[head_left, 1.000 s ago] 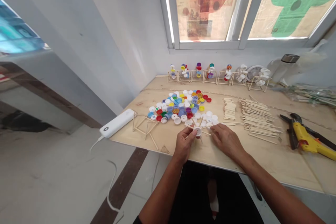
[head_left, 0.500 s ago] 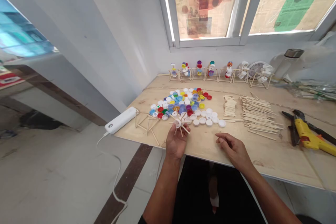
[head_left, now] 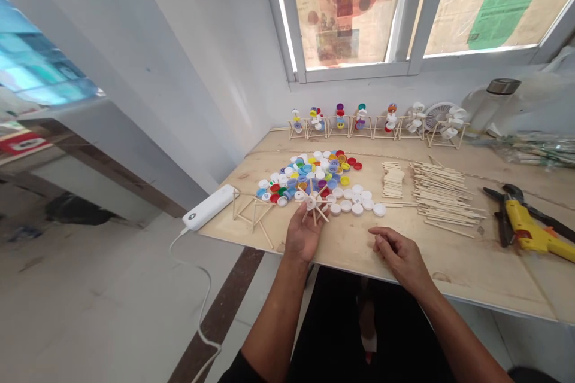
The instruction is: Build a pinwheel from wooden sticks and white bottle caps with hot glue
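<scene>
Here's the spoked wheel [head_left: 311, 202], a white cap at the hub with pale sticks fanning out all around it: one points away towards the window [head_left: 354, 75], others angle out to the right, and a couple slant down towards the person. There's no single long axis to call, but the round face of the hub looks up at the head camera.

The left hand [head_left: 304, 236] has it! The palm is turned up, the fingers close round the wheel from below and behind, and the hub sits just above them; their tips are partly hidden. Over to the right hand [head_left: 401, 257], well apart from the wheel, low over the desk [head_left: 350, 248], its fingers curled and thumb near the index; whether they pinch anything, I can't tell.

Across that pale wooden desk, coloured bottle caps [head_left: 305, 170] crowd beyond the wheel, white caps [head_left: 357, 209] gather to its right, then long sticks [head_left: 444, 197] in a pile and a yellow glue gun [head_left: 525, 230]. On the left, a stick frame [head_left: 266, 236] stands beside a white device [head_left: 210, 207]. Along the wall, cap wheels on stands [head_left: 340, 114] line up near a fan [head_left: 433, 114].
</scene>
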Available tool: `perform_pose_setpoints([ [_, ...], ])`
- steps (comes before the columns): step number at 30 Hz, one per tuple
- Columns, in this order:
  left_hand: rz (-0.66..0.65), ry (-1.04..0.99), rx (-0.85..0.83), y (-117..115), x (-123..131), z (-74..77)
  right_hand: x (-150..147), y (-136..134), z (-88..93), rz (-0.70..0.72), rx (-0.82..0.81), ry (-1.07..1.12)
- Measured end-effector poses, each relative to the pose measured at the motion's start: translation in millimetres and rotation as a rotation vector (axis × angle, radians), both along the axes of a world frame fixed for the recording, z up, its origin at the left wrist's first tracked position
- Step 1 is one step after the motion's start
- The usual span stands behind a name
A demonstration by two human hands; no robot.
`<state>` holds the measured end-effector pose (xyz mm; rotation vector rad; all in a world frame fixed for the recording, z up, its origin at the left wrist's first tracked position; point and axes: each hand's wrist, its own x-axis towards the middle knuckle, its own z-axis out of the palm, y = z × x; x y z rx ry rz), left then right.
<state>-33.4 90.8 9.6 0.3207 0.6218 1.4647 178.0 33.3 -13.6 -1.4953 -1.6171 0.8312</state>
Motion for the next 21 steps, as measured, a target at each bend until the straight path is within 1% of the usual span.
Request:
perform_pose_setpoints([
  [6, 0.043, -0.021, -0.016, 12, 5, -3.4, -1, -1, 3.0, -0.008, -0.003, -0.015],
  [12, 0.122, -0.044, -0.020, 13, -4, -3.2, -2, -2, 4.5, -0.009, -0.023, 0.000],
  [16, 0.090, 0.009, 0.039, 5, -3, -1.4, -2, -2, 4.4, -0.004, -0.023, 0.000],
  [21, 0.008, 0.186, 0.109, -10, 19, -6.1, -1, -2, 3.5, -0.009, -0.027, -0.001],
])
